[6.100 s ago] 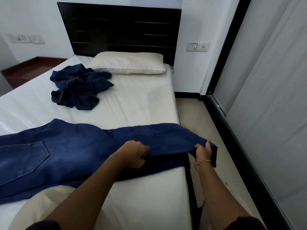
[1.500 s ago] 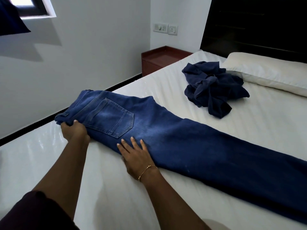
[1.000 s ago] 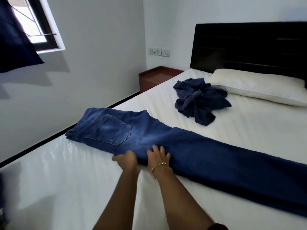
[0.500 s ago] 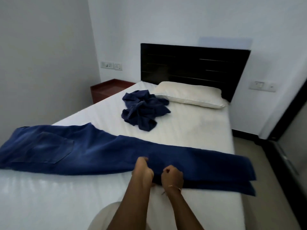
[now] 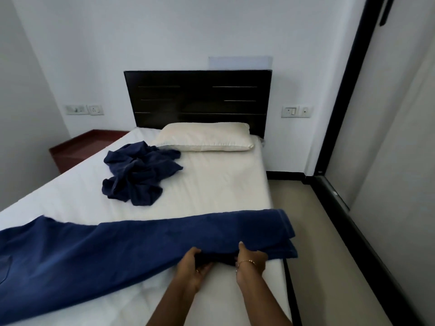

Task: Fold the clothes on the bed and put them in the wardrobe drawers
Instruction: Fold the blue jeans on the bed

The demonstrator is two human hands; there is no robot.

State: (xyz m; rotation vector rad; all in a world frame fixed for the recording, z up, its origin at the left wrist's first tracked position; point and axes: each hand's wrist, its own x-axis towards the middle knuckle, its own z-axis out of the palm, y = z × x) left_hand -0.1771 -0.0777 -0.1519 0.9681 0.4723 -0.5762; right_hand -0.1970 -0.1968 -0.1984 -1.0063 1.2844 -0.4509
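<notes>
Change since half a second ago: your hands have slid right along the jeans (image 5: 117, 250) toward the leg ends, and the near edge is now lifted.
Left hand (image 5: 191, 267): fingers curled under the near edge of the denim, gripping it.
Right hand (image 5: 250, 260): likewise gripping, thumb up.
Jeans: laid flat across the near bed (image 5: 223, 189), hems at the right edge.
Crumpled navy garment (image 5: 138, 172): far left, beside the pillow (image 5: 204, 140), unfolded.
Status: the lengthwise fold looks imminent; drawers not yet reached.

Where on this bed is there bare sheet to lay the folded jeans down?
Bare sheet lies between the pillow, the crumpled dark garment and the jeans. Another patch lies below the jeans, left of both forearms. The right edge is crowded: both hands grip the jeans there.
</notes>
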